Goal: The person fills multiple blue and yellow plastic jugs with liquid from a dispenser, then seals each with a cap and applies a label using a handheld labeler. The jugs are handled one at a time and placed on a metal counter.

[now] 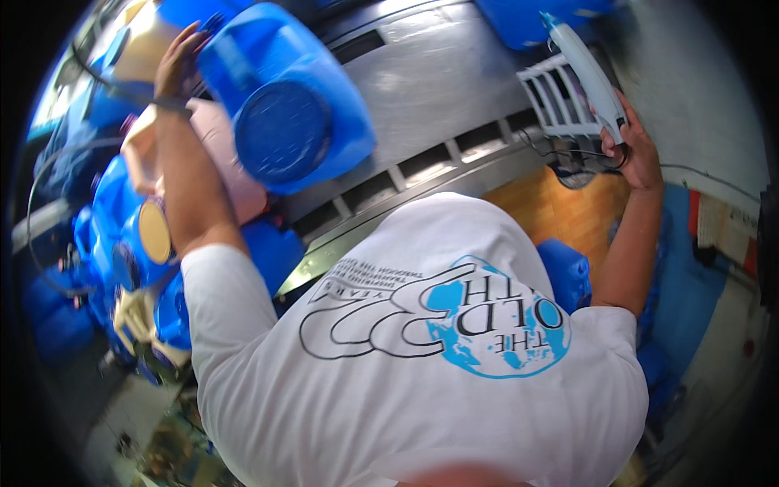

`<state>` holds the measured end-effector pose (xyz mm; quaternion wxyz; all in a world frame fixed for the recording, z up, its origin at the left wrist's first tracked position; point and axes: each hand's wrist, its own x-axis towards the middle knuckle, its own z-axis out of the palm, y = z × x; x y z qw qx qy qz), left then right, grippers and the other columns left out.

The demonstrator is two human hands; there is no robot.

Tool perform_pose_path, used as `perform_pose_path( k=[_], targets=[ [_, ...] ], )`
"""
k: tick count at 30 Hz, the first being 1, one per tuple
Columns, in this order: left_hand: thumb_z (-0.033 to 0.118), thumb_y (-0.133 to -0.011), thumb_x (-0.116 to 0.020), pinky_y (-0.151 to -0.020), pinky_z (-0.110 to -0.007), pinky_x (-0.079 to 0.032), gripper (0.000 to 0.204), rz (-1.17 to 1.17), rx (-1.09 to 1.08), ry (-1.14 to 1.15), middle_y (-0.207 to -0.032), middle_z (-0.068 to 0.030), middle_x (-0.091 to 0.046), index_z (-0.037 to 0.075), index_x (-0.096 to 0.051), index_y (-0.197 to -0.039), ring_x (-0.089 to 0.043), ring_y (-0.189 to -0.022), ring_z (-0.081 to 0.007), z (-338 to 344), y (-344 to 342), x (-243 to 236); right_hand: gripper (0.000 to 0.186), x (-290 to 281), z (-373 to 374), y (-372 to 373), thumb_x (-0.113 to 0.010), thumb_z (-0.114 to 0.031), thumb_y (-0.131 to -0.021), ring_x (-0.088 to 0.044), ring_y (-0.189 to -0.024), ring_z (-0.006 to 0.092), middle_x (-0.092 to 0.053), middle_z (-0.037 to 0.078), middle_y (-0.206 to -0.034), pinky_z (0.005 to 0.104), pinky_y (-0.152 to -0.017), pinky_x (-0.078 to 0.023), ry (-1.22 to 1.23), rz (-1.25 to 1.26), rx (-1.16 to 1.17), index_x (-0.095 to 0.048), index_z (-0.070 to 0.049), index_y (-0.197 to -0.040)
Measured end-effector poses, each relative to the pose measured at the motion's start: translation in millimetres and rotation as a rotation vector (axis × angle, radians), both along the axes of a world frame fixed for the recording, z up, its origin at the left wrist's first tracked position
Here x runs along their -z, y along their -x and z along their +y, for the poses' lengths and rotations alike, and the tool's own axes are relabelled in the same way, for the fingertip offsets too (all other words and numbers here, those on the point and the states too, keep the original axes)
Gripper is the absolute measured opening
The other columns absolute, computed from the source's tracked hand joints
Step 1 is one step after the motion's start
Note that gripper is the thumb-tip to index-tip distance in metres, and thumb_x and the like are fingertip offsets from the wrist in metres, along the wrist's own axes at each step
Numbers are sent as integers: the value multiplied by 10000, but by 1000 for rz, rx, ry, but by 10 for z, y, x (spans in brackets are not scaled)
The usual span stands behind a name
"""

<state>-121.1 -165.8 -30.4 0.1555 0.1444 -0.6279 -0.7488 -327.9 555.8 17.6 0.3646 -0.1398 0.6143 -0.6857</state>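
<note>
A large translucent blue water jug [349, 97] with a round dark blue cap [282, 132] lies tilted on the metal counter. At its far left end, my left hand [178, 65] has its fingers curled against the jug beside a small dark blue tap [213, 23]. My right hand [637, 146] is wrapped round the lower end of a long white handheld tool [586, 77]. The tool has a blue tip and a dark cord [560, 152], and its exact kind is unclear. It is held upright beside a white slatted rack [558, 97], apart from the jug.
Several blue and cream water jugs [122, 235] crowd the left side, and a pinkish one [223, 154] lies close behind my left forearm. Slots run along the front of the metal counter [438, 61]. Another blue container [564, 274] stands low at my right, near a wood-patterned surface [531, 199].
</note>
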Motion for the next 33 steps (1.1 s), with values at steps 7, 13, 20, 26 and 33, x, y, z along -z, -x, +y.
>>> perform_pose_path(
  k=[7, 13, 20, 26, 33],
  targets=[
    [271, -934, -644, -963, -282, -448, 528, -366, -79, 414, -1271, -121, -588, 17, -479, -1366, -592, -1104, -188, 161, 250, -189, 643, -345, 1503, -150, -594, -202, -939, -522, -750, 111, -554, 142, -1199, 217, -580, -434, -244, 29, 367, -293, -59, -1489],
    [204, -949, -616, -909, -252, -466, 456, -203, -19, 183, -1167, -73, -626, 30, -491, -1352, -607, -1034, -140, -251, -126, -7, 580, 271, 1663, 243, -584, -220, -951, -533, -765, 117, -550, 56, -1043, 232, -617, -452, -206, -13, 470, -350, -91, -1466],
    [309, -937, -640, -936, -301, -463, 476, -357, -136, 359, -1177, -97, -641, 38, -539, -1316, -596, -1079, -174, 117, 213, -171, 558, 1012, 1411, 1134, -628, -240, -928, -593, -804, 135, -563, 50, -1063, 251, -634, -508, 22, -104, 407, -404, -96, -1419],
    [245, -958, -614, -892, -251, -456, 416, -367, -62, 476, -1104, -41, -638, 36, -548, -1312, -582, -1001, -120, -64, 181, -194, 545, 1418, 1454, 1632, -690, -306, -869, -646, -890, 180, -638, 98, -1089, 290, -731, -531, -774, 377, 578, -509, -71, -1326],
    [179, -956, -616, -919, -241, -446, 366, -411, -55, 437, -1137, -40, -635, 20, -561, -1281, -577, -1042, -115, -390, 40, -116, 428, 1458, 1344, 685, -671, -363, -857, -643, -972, 297, -653, 168, -1109, 390, -847, -500, -1043, 763, 763, -615, -15, -1099]
  ],
)
